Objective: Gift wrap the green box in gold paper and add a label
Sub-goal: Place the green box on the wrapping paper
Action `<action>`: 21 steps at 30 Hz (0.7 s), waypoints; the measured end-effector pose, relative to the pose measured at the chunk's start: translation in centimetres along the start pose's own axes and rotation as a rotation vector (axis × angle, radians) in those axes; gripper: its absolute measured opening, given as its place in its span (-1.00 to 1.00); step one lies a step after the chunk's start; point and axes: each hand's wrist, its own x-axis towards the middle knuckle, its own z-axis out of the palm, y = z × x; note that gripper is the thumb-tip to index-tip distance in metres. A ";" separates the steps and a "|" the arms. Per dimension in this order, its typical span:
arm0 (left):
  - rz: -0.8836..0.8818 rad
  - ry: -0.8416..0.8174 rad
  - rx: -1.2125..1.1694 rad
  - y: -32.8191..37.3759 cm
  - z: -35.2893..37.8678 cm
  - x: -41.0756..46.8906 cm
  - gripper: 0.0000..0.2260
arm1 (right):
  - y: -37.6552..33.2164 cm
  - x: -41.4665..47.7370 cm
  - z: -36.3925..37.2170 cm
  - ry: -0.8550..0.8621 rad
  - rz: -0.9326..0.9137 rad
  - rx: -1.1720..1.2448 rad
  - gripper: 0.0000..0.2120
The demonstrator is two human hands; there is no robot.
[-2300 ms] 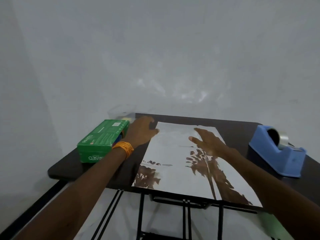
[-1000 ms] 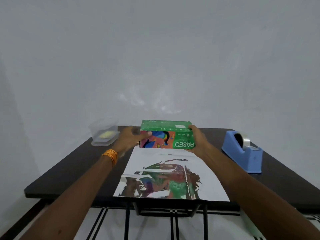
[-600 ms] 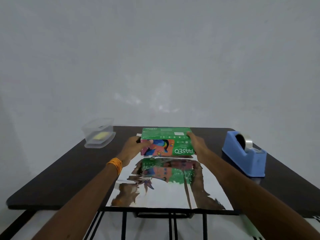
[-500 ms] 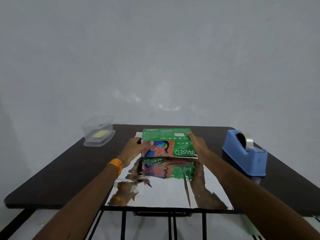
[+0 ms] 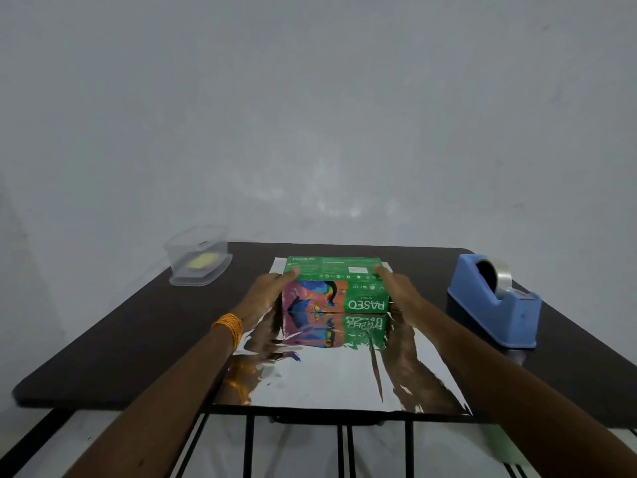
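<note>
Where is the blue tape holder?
In the head view, the blue tape holder stands on the right side of the table, right of the green box and shiny paper.

One box [image 5: 333, 269], one paper sheet [image 5: 327, 381], one tape dispenser [image 5: 482, 305], one container [image 5: 198, 260].

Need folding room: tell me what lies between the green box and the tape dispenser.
Head view: the right hand gripping the green box, a strip of paper, then bare table before the tape dispenser.

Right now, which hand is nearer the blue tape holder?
Right. The right hand holds the green box end facing the blue tape holder; the left hand holds the opposite end.
</note>
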 end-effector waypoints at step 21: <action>0.101 0.123 0.746 -2.0 -3.3 15.3 -0.66 | -1.8 12.8 -1.6 -0.036 -0.378 -0.866 -0.76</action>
